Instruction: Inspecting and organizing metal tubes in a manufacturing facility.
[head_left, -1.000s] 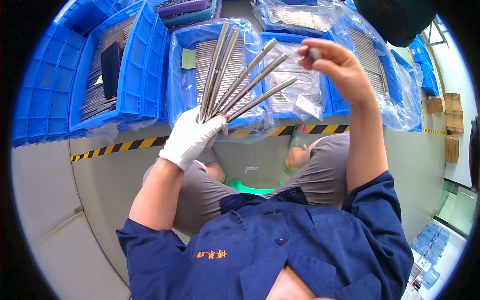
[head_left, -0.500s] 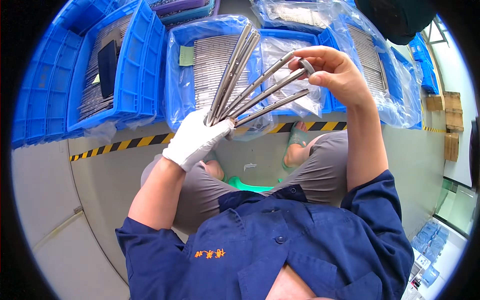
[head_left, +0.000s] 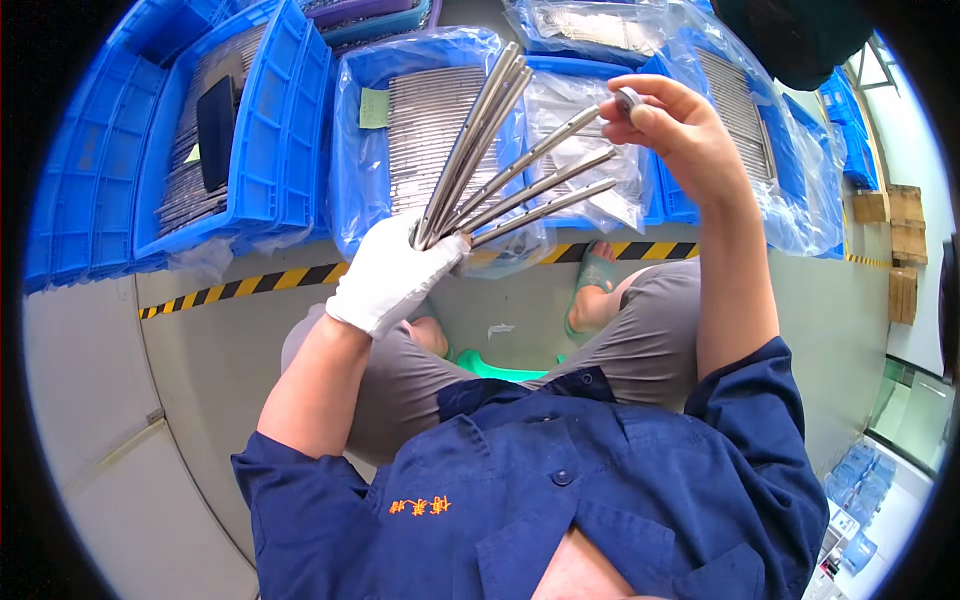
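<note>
My left hand (head_left: 393,275), in a white glove, is closed around the lower ends of several slim metal rods (head_left: 478,135). They fan up and to the right, some bunched together, others spread apart, with small holes along their sides. Bare, my right hand (head_left: 690,140) pinches a small grey metal ring (head_left: 627,102) between thumb and fingers. The ring is by the tip of the uppermost spread rod; whether they touch I cannot tell. Behind the rods stands a blue crate (head_left: 352,190) lined with clear plastic, holding rows of similar rods.
Another blue crate (head_left: 255,200) with rods and a dark flat object (head_left: 216,135) stands at left. More lined crates (head_left: 800,215) line the right. A yellow-black floor stripe (head_left: 235,290) runs before them. Beneath me is a green seat (head_left: 500,370); cardboard boxes (head_left: 905,240) sit far right.
My right hand has moved slightly up and right with the ring, off the end of the middle spread rod to beside the rod above it. The left hand keeps its hold.
</note>
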